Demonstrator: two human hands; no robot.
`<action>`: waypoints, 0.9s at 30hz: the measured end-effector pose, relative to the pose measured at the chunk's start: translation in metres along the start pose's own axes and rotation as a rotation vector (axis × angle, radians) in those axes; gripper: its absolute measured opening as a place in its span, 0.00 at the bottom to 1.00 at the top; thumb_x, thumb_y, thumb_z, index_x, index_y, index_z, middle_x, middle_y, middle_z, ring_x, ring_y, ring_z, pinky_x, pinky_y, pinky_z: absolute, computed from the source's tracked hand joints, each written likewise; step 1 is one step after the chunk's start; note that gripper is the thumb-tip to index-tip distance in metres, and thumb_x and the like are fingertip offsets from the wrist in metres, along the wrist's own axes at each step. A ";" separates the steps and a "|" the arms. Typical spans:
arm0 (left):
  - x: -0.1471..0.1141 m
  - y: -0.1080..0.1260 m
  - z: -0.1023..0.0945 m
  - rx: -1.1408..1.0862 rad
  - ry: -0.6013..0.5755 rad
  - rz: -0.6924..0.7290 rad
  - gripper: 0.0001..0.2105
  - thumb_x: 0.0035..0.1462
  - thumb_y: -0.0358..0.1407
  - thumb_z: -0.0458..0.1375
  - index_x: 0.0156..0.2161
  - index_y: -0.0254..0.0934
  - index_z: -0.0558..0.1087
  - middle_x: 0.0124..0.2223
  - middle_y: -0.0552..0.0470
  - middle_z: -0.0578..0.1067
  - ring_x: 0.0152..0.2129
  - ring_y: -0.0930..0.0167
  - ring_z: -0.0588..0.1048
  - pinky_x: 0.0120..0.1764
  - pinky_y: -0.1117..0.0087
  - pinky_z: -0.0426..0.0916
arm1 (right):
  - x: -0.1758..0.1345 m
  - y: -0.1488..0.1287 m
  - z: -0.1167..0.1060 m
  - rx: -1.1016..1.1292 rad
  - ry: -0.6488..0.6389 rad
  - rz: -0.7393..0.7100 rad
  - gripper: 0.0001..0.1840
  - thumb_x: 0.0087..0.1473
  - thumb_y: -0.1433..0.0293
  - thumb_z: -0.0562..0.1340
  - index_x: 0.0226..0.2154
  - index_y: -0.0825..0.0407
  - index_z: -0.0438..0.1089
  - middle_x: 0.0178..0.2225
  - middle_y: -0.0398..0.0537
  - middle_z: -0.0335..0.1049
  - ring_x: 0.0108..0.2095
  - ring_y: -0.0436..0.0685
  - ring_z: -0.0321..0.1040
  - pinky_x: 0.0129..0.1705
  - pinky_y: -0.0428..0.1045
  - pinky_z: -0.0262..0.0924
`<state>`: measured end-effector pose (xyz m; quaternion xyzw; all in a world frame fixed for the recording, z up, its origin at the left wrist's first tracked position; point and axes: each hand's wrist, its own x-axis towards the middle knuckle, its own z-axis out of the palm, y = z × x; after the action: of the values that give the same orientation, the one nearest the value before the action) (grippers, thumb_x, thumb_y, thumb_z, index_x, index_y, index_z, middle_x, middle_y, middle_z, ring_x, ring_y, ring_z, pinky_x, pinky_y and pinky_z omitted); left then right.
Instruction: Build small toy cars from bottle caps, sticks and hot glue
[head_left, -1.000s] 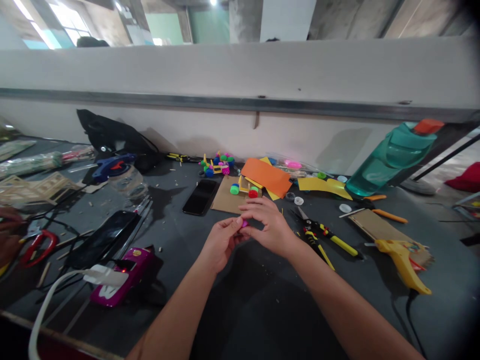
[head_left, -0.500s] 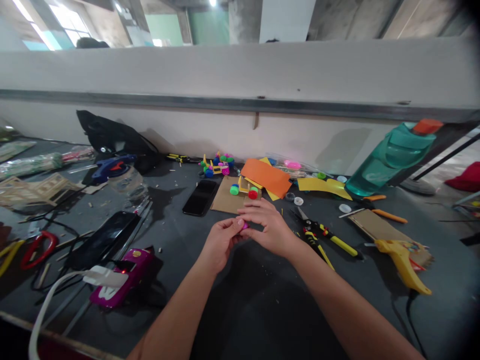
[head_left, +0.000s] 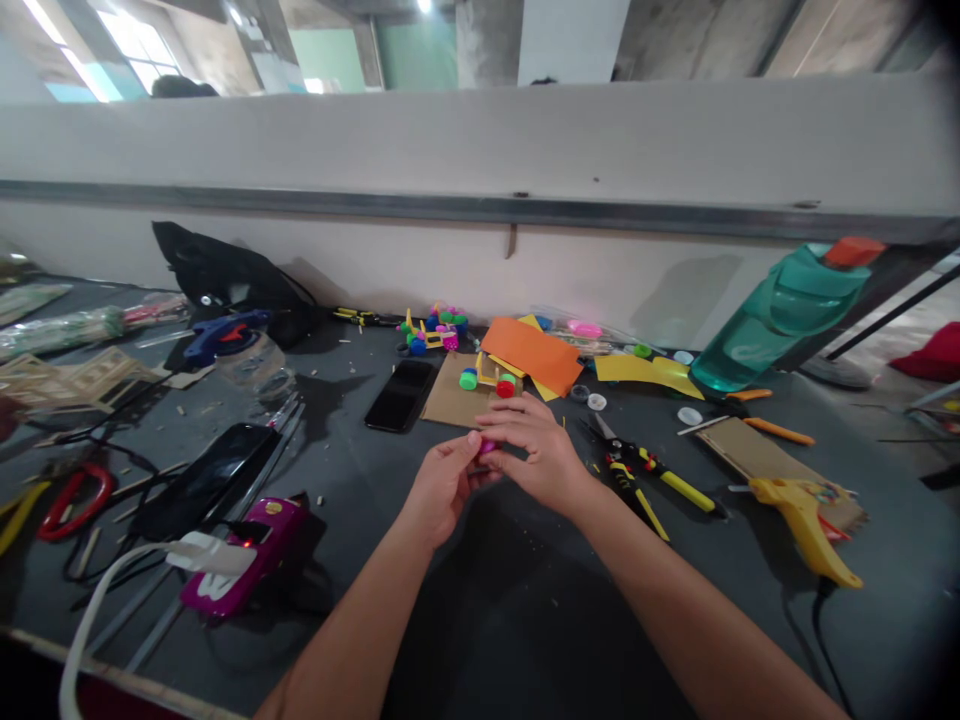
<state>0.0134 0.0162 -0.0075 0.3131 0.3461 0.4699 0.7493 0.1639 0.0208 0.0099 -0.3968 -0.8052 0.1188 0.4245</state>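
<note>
Between my fingertips, above the dark table, is a small purple lump [head_left: 488, 447], mostly covered, so its exact kind does not show. My left hand [head_left: 442, 490] pinches it between thumb and fingers. My right hand [head_left: 544, 455] closes on the same lump from the other side, its fingers bent over the top. Just beyond the hands, a little yellow toy frame [head_left: 487, 374] with green, blue and red round parts rests on a cardboard piece [head_left: 448, 395]. Orange paper [head_left: 531, 352] overlaps the back of that cardboard.
A black phone [head_left: 401, 396] lies left of the cardboard. Pliers [head_left: 667, 480] and a yellow glue gun [head_left: 799, 520] lie to the right, with a teal bottle [head_left: 780, 315] behind. On the left are a magenta power strip [head_left: 274, 545], cables and red-handled scissors [head_left: 75, 500].
My fingers shift slightly around the purple lump, and a little more of it shows. At the far left edge, part of what looks like another person's hand has appeared, and the red-handled scissors moved slightly.
</note>
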 end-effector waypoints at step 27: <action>0.003 -0.001 -0.003 0.012 0.025 -0.002 0.11 0.42 0.37 0.67 0.28 0.30 0.75 0.25 0.52 0.73 0.22 0.76 0.71 0.31 0.73 0.69 | -0.001 0.002 0.001 0.012 -0.036 0.023 0.12 0.47 0.68 0.65 0.38 0.45 0.72 0.44 0.44 0.72 0.51 0.57 0.62 0.54 0.59 0.54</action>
<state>0.0126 0.0185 -0.0103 0.3114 0.3585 0.4710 0.7434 0.1649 0.0215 0.0075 -0.4014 -0.8072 0.1355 0.4110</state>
